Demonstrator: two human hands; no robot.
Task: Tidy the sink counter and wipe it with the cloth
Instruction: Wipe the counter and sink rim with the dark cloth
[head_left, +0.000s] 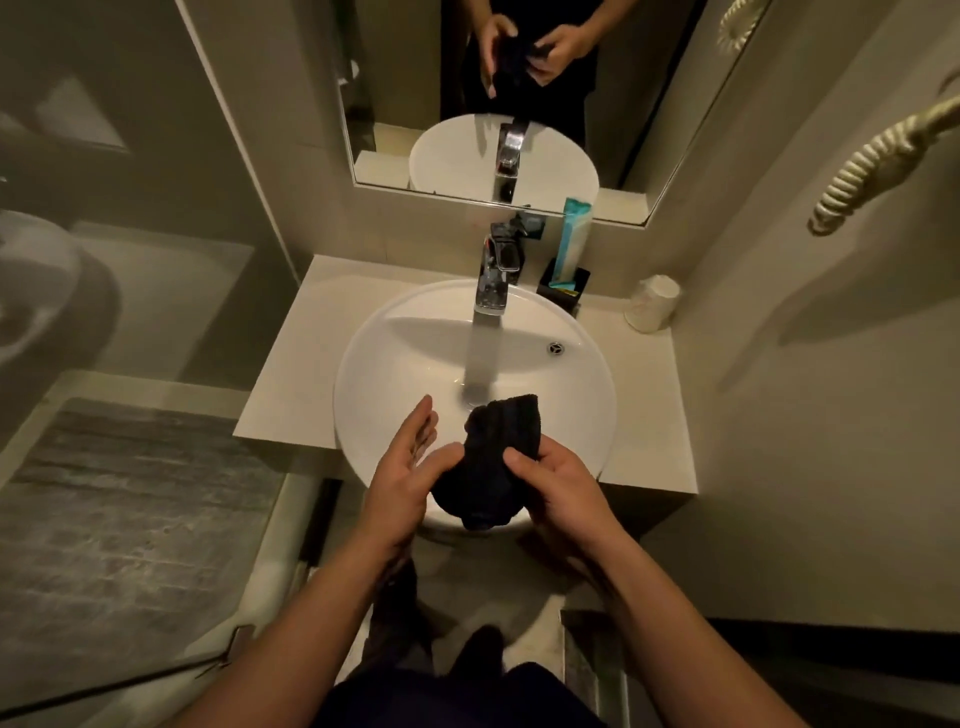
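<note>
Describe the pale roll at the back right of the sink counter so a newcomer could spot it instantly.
Start at the round white basin with the chrome tap. Go right past the black holder with its teal packet to the counter's back right corner by the wall. The pale roll there is the only white, cylinder-shaped item on the counter.

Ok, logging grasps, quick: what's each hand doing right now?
Left hand: open, thumb touching the dark cloth.
Right hand: closed on the cloth.

Counter (644, 395): basin (395, 364), black holder (563, 291), paper roll (652, 304).
</note>
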